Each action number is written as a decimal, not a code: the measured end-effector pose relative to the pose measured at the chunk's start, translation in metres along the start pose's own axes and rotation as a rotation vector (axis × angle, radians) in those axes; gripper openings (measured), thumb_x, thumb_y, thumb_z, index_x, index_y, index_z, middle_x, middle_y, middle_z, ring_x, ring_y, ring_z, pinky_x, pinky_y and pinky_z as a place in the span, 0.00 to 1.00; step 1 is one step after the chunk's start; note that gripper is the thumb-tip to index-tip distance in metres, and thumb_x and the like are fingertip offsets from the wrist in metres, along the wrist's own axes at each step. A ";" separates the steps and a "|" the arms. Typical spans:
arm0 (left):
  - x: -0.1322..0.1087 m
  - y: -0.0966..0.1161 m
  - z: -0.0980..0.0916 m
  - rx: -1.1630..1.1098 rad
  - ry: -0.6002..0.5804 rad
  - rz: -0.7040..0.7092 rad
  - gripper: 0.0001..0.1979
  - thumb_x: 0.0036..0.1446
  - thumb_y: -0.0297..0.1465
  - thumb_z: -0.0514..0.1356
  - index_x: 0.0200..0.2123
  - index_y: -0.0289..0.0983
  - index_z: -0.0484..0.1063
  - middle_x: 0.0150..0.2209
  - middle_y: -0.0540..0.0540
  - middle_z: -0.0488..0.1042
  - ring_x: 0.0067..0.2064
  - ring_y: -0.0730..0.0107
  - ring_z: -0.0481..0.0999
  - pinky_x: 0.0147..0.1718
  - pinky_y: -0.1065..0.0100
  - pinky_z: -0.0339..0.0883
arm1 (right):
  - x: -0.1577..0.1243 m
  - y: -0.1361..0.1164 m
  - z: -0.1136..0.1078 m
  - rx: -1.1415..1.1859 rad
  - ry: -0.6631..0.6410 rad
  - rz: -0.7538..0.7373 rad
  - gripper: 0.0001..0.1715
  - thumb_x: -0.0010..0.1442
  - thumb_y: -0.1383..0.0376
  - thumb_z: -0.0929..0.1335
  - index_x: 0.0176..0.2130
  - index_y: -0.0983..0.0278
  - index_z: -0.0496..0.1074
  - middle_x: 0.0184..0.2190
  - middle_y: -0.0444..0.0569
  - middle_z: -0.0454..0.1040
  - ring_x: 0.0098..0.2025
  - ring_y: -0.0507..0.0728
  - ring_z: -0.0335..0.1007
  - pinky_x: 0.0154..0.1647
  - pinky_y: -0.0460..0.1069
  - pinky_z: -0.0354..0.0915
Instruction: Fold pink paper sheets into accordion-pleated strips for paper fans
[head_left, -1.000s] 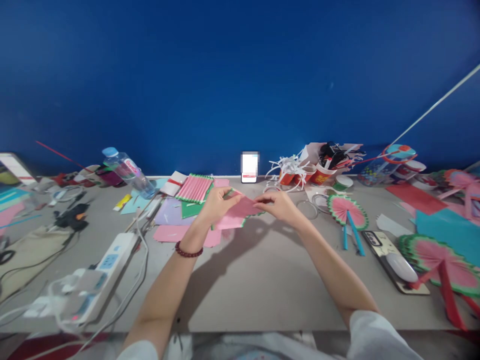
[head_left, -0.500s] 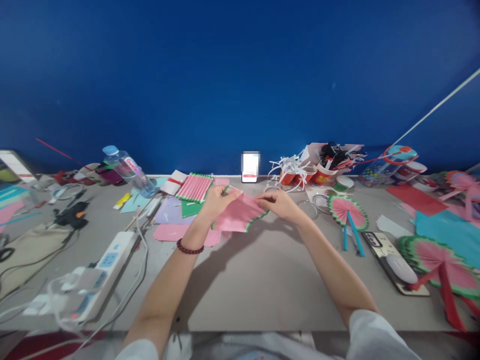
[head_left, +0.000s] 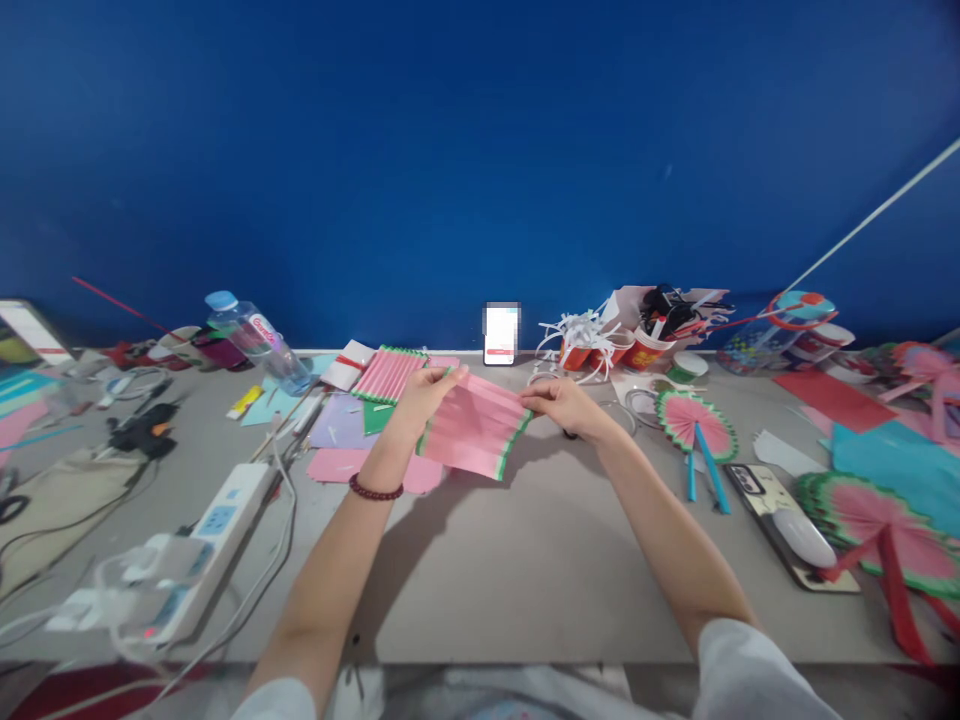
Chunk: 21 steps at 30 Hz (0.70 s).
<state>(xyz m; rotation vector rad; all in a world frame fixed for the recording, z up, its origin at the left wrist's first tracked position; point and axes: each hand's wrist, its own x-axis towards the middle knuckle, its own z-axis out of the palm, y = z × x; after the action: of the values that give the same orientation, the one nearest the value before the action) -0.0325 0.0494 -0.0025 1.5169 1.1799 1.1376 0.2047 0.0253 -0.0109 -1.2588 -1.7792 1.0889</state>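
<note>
Between my hands, above the desk, hangs a creased pink paper sheet (head_left: 476, 430) with green edges at its left and right sides. My left hand (head_left: 431, 395) pinches its upper left corner, and my right hand (head_left: 559, 402) pinches its upper right corner. A pleated pink paper with green edges (head_left: 391, 374) lies just beyond my left hand. Flat pink paper (head_left: 337, 465), purple paper (head_left: 341, 422) and green paper (head_left: 379, 416) lie beside my left wrist.
A power strip (head_left: 217, 545) and a tilted bottle (head_left: 266, 345) are at the left. Paper fans (head_left: 697, 424), a phone (head_left: 757, 490) with a mouse (head_left: 802, 537) on it, and red cups (head_left: 649, 350) are at the right. A lit phone (head_left: 500, 335) stands against the blue wall.
The pink sheet is spread wider and hangs lower, with more of its surface and green edges showing. My left hand has moved slightly left; my right hand has shifted a little.
</note>
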 end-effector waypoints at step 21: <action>-0.041 0.048 0.016 0.374 -0.059 0.467 0.10 0.58 0.37 0.59 0.30 0.39 0.77 0.30 0.47 0.77 0.34 0.69 0.74 0.33 0.70 0.64 | -0.010 -0.022 0.032 -0.098 0.302 -0.420 0.06 0.57 0.66 0.67 0.29 0.62 0.75 0.30 0.48 0.77 0.36 0.55 0.72 0.40 0.51 0.66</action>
<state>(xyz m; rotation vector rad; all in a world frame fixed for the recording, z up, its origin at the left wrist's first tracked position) -0.0132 -0.0001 0.0351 2.1807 1.0667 1.2003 0.1718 0.0040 -0.0047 -0.9804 -1.7684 0.5514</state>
